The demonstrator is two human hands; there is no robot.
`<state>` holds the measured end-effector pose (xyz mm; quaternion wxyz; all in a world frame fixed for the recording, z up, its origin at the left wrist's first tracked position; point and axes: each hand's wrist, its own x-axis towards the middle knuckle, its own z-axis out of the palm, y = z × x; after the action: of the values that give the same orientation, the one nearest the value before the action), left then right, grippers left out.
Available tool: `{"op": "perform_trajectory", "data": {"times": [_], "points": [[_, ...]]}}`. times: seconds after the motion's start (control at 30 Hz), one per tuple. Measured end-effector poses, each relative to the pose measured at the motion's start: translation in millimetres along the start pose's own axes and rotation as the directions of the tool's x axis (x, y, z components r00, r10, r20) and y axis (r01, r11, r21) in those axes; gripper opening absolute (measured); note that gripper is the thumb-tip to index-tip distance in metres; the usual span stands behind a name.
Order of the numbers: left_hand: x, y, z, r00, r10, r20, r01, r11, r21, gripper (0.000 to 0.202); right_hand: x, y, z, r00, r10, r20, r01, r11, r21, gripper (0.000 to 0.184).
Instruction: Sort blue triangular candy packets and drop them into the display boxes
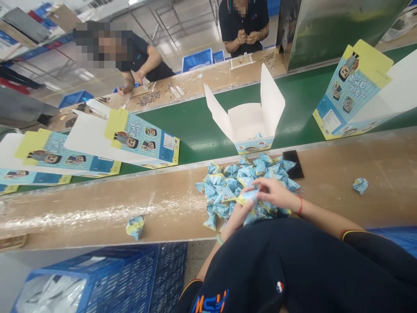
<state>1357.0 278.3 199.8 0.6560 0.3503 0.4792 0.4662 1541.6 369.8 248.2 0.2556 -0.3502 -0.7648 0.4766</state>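
A heap of small light-blue packets (243,182) lies on the wooden bench (97,208) in front of me. My right hand (276,191) rests on top of the heap, fingers curled round a packet with a yellow edge (248,196). My left hand (236,217) comes up from below and grips the same packet among the pile. An open white carton (247,119) with its flaps raised stands on the green belt (195,126) just beyond the heap, with packets inside it.
Single packets lie apart at the left (134,226) and right (360,185). A black phone (293,164) lies beside the heap. Printed blue-yellow cartons (140,139) (355,87) sit on the belt. A blue crate (107,278) stands below. Two people work at the far bench (195,82).
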Motion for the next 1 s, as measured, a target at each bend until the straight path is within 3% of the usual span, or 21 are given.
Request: {"op": "perform_trajectory", "data": {"times": [0.07,0.1,0.17,0.2,0.27,0.4,0.5,0.73,0.9,1.0], "points": [[4,-7,0.6,0.999,0.047,0.021,-0.048,0.998,0.036,0.08,-4,-8,0,0.997,0.016,0.079,-0.019,0.999,0.039,0.036],[6,-11,0.3,0.997,0.067,0.033,-0.069,0.997,0.046,0.084,-6,-11,-4,0.998,-0.004,0.058,0.002,1.0,0.031,0.033],[9,-19,-0.6,0.996,0.068,0.066,-0.07,0.997,0.021,0.091,-11,-16,-18,0.991,-0.079,-0.104,0.079,0.997,-0.008,0.03],[10,-23,-0.9,0.995,0.054,0.078,-0.054,0.999,-0.002,0.093,-15,-19,-28,0.963,-0.125,-0.238,0.119,0.992,-0.037,0.03],[12,-29,0.0,0.997,0.021,0.081,-0.017,0.999,-0.043,0.092,-21,-26,-52,0.85,-0.224,-0.477,0.185,0.974,-0.129,0.03],[17,-35,8.9,1.0,-0.019,0.018,0.02,0.997,-0.075,0.081,-31,-37,-92,0.623,-0.442,-0.646,0.282,0.897,-0.341,0.029],[21,-35,19.1,0.999,-0.034,-0.031,0.03,0.993,-0.116,0.073,-35,-40,-106,0.565,-0.484,-0.668,0.261,0.873,-0.412,0.027],[24,-28,39.9,0.996,-0.057,-0.062,0.046,0.987,-0.155,0.069,-39,-32,-111,0.751,-0.471,-0.463,0.311,0.87,-0.381,0.025],[24,-27,50.1,0.991,-0.088,-0.1,0.067,0.977,-0.202,0.068,-34,15,-107,0.921,-0.305,-0.243,0.153,0.856,-0.494,0.033],[25,-26,59.5,0.983,-0.076,-0.164,0.035,0.97,-0.239,0.063,-33,36,-101,0.963,-0.164,-0.214,0.018,0.831,-0.555,0.047]]}}
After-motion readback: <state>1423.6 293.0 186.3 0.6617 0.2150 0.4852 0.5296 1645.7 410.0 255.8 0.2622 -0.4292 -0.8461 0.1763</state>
